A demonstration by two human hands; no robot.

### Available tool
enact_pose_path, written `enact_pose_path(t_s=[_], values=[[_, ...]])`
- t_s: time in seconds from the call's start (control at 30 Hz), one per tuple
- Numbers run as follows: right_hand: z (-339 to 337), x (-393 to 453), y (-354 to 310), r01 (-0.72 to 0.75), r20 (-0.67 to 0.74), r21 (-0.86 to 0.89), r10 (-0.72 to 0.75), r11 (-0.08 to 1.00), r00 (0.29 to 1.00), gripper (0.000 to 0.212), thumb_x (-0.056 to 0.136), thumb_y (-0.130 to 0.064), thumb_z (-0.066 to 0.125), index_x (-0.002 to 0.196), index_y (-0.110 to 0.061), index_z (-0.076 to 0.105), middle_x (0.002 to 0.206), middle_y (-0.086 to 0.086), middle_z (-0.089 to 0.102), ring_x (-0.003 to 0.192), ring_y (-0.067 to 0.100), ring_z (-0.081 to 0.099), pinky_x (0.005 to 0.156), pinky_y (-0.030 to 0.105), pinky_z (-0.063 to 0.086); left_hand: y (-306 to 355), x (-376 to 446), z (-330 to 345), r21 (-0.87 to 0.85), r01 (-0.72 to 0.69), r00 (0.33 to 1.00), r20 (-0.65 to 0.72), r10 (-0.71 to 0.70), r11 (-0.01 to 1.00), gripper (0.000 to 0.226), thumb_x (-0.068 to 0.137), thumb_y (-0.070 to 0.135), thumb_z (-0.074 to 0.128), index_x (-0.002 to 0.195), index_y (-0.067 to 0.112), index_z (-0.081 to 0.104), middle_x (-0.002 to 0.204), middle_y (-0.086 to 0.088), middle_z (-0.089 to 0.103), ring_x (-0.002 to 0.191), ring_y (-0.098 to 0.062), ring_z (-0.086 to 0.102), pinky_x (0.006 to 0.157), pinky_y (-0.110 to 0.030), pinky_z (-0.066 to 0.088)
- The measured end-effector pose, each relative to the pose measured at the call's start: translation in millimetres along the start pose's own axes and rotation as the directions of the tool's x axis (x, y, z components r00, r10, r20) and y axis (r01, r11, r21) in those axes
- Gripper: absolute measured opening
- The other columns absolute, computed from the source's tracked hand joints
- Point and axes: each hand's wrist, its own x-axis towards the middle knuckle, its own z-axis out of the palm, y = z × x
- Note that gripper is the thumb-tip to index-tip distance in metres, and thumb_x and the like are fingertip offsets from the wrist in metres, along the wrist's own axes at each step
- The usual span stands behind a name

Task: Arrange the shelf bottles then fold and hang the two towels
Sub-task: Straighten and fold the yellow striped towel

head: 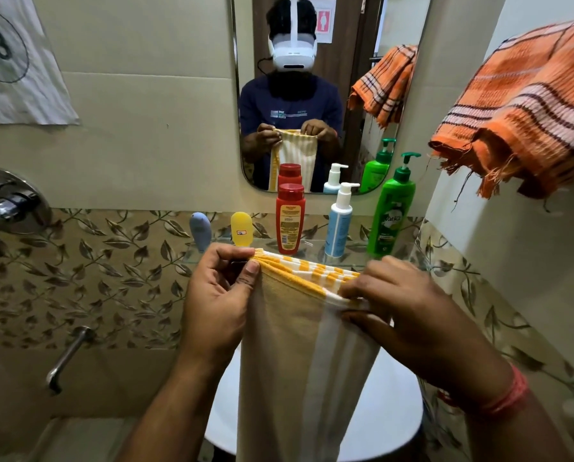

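Yellow-and-white towel [299, 345]: held up by its top edge, folded lengthwise into a narrow strip, the rest hanging straight down below the fingers over a white basin [395, 411]. Left hand [217, 301] pinches the left corner between thumb and forefinger; right hand [399, 305] grips the right corner, fingers curled over the layered edge.

Orange striped towel [525, 115]: above and right of the fingers, draped on the wall ledge, bunched, frayed fringe hanging; looks not yet folded.

Glass shelf [192, 255]: just beyond the fingers. It carries, left to right, a blue-grey tube [200, 233], a yellow tube [241, 232], a red bottle [290, 218], a blue pump bottle [339, 221] and a green pump bottle [390, 211], all upright.

Risks, as judged:
- Stacked layers at the pinched edge may slip apart if either grip loosens, spoiling the fold.
- The hanging end may dip into the basin and get wet, if the basin is wet.
- Swinging the towel forward for the next fold may strike the tubes nearest the fingers and topple the row.
- Lifting towards the ledge may drag the orange towel down.
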Motion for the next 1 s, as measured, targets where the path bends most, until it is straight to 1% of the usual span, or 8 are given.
enact_pose_path(t_s=[0.1,0.27,0.4,0.47,0.6,0.8,0.87,1.0], values=[[6.7,-4.9,2.1,0.042,-0.043,0.037,-0.04,0.998,0.998,0.024,0.093,-0.038,0.058,0.109,-0.022,0.065,0.099,-0.008,0.057,0.087,0.014,0.05,0.072,0.026,0.041,-0.2,3.0,1.6,-0.023,-0.039,0.999,-0.019,0.039,0.999,0.017,0.081,0.023,0.064,0.098,0.021,0.064,0.097,0.005,0.074,0.096,-0.01,0.072,0.077,-0.017,0.057],[17.8,-5.2,9.8,-0.116,0.129,-0.022,0.118,0.993,0.985,0.025,0.085,-0.053,0.054,0.089,-0.029,0.06,0.1,-0.011,0.042,0.093,0.01,0.039,0.072,0.026,0.041,-3.5,5.0,5.7,-0.011,-0.055,0.998,-0.019,0.055,0.998,0.016,0.081,0.023,0.065,0.097,0.024,0.064,0.098,0.01,0.074,0.098,-0.01,0.071,0.078,-0.018,0.057],[14.4,-8.4,16.5,-0.191,0.039,-0.146,0.198,0.971,0.979,0.028,0.08,-0.054,0.065,0.092,-0.029,0.065,0.117,-0.007,0.042,0.11,0.016,0.04,0.082,0.027,0.042,-6.4,11.5,0.3,0.031,-0.05,0.995,-0.084,0.052,0.998,0.019,0.09,0.009,0.065,0.097,0.027,0.064,0.102,0.003,0.072,0.099,-0.011,0.071,0.079,-0.019,0.058],[13.3,-9.9,19.8,-0.187,0.031,-0.142,0.193,0.972,0.981,0.029,0.083,-0.054,0.061,0.096,-0.028,0.064,0.118,-0.008,0.047,0.106,0.012,0.046,0.075,0.025,0.048,-6.7,14.0,-2.4,0.043,-0.06,0.995,-0.083,0.063,0.997,0.022,0.092,0.005,0.064,0.097,0.026,0.064,0.103,0.002,0.071,0.099,-0.011,0.071,0.079,-0.019,0.058],[15.3,-8.3,18.0,-0.161,-0.037,0.058,0.163,0.985,0.986,0.031,0.092,-0.054,0.054,0.094,-0.024,0.063,0.096,-0.014,0.058,0.083,0.005,0.056,0.066,0.024,0.05,-5.9,15.1,-2.2,0.04,-0.068,0.993,-0.09,0.072,0.997,0.021,0.092,0.003,0.062,0.098,0.023,0.064,0.103,-0.001,0.07,0.1,-0.011,0.07,0.078,-0.018,0.058],[5.4,2.3,4.5,-0.189,-0.185,0.53,0.33,0.827,0.926,0.018,0.087,-0.035,0.072,0.094,-0.02,0.067,0.091,-0.012,0.067,0.087,0.009,0.066,0.071,0.02,0.055,2.6,19.7,0.5,-0.014,-0.123,0.988,-0.093,0.121,0.992,0.013,0.086,0.018,0.063,0.098,0.021,0.062,0.095,0.007,0.073,0.095,-0.009,0.072,0.078,-0.018,0.057],[1.6,9.4,-2.4,-0.154,-0.211,0.659,0.378,0.736,0.902,0.016,0.084,-0.022,0.073,0.097,-0.019,0.065,0.092,-0.015,0.067,0.087,0.006,0.067,0.071,0.021,0.056,4.8,23.8,-0.8,-0.011,-0.145,0.986,-0.089,0.143,0.989,0.014,0.085,0.022,0.063,0.099,0.024,0.061,0.097,0.012,0.074,0.096,-0.01,0.071,0.082,-0.025,0.06],[-12.8,23.3,-9.4,-0.031,-0.329,0.681,0.343,0.732,0.88,0.024,0.082,-0.011,0.07,0.104,-0.017,0.063,0.088,-0.001,0.064,0.082,0.01,0.066,0.072,0.024,0.058,7.9,29.5,-0.7,0.002,-0.137,0.987,-0.09,0.137,0.991,0.013,0.086,0.027,0.064,0.099,0.028,0.063,0.101,0.012,0.073,0.101,-0.015,0.071,0.087,-0.044,0.059]])
